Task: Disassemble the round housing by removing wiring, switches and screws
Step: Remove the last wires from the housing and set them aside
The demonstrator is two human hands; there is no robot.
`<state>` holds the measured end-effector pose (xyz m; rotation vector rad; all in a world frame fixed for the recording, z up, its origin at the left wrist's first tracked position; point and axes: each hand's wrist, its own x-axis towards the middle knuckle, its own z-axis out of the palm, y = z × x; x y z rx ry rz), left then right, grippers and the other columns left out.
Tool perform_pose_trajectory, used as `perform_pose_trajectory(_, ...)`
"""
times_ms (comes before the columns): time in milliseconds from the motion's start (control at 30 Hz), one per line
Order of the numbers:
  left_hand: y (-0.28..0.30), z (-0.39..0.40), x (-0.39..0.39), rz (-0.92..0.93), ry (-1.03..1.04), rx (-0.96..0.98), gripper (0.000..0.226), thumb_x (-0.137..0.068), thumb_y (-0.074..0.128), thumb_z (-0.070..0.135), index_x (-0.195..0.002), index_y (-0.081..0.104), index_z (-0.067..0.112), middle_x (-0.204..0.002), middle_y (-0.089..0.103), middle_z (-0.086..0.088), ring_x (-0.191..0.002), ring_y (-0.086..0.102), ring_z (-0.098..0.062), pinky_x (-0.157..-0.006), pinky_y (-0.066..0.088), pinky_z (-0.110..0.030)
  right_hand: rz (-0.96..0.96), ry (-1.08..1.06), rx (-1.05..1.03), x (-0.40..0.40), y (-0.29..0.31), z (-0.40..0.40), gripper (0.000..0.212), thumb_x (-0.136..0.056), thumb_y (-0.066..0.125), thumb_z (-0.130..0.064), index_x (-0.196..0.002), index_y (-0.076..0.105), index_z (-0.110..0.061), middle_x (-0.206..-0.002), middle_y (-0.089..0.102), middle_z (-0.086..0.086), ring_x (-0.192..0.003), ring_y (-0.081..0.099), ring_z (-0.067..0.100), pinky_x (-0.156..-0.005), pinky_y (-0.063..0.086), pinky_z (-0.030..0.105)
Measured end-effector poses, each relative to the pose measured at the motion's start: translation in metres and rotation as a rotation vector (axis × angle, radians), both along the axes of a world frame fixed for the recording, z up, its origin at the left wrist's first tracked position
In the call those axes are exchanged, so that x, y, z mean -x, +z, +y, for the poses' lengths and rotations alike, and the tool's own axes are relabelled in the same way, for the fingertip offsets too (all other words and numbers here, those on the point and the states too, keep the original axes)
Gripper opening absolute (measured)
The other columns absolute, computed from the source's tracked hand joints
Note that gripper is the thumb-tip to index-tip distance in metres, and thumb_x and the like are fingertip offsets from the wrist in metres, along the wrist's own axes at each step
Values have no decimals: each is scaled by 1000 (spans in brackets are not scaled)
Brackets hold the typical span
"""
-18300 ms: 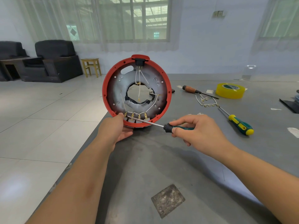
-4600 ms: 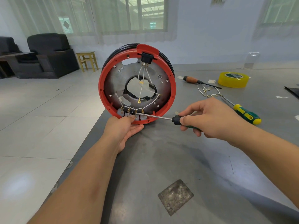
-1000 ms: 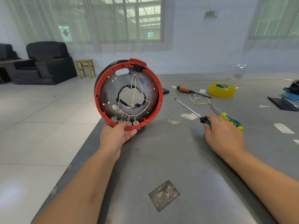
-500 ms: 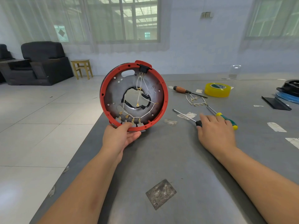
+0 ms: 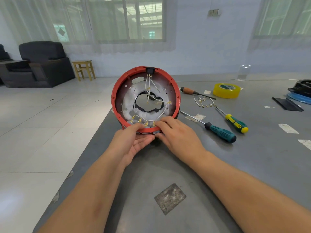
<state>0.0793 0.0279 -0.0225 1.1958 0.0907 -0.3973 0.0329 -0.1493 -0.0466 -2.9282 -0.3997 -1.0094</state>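
Note:
The round red housing (image 5: 116, 91) stands tilted on the grey table's left edge, its open side toward me. Inside are a metal plate with a ragged centre hole, white wires (image 5: 152, 84) with brass terminals, and a black switch (image 5: 150, 70) at the top rim. My left hand (image 5: 130, 140) cups the bottom rim from below, thumb on the terminals. My right hand (image 5: 176, 133) grips the same bottom rim beside it, fingers on the rightmost terminal. The teal screwdriver (image 5: 218, 132) lies on the table to the right, untouched.
On the grey table (image 5: 252, 157) to the right lie a yellow-green screwdriver (image 5: 235, 122), a wooden-handled screwdriver (image 5: 190, 90), a loose wire harness (image 5: 202, 102), a yellow tape roll (image 5: 226, 90), paper scraps and black and blue parts (image 5: 299, 95) at the far right. Tiled floor drops off left.
My right hand has let go of the teal screwdriver, left it on the table, and come over to the housing's bottom rim. The housing has tipped back a little.

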Motion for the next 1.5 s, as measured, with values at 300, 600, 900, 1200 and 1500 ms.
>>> perform_pose_trajectory(300,7,5,2,-84,-99,-319,47,-95,76,41,-111,67,-2,-81,76,-28,-72,79,-31,-54,60,-26,14,104,-187,6,8,-13,27,-99,64,-28,-118,66,-9,-112,63,6,-96,63,28,-86,52,39)
perform_pose_trajectory(600,14,16,5,-627,-20,-1401,94,-64,20,107,-67,57,21,-60,68,0,-63,69,-24,-67,54,-35,123,77,-367,14,19,-25,26,-96,66,-40,-115,67,-23,-102,52,-17,-85,47,0,-82,46,27)
perform_pose_trajectory(900,3,18,-5,-1308,-37,-1117,32,-85,78,54,-102,74,26,-106,66,8,-105,58,-17,-94,48,-46,287,57,-376,18,30,-45,25,-93,66,-45,-113,69,-30,-99,59,-17,-82,50,-9,-73,35,14)
perform_pose_trajectory(1200,-7,14,-10,-1149,-42,-897,15,-78,86,48,-84,74,41,-90,58,14,-88,59,-3,-73,41,-17,243,50,-430,19,22,-39,34,-88,57,-62,-103,68,-33,-93,57,-19,-86,52,-2,-70,35,17)
perform_pose_trajectory(1500,2,24,-14,-1160,-91,-912,21,-75,86,50,-91,74,46,-97,63,19,-96,60,3,-75,41,-8,264,92,-517,15,21,-43,31,-87,65,-57,-104,71,-32,-95,64,-16,-86,53,-2,-68,39,19)
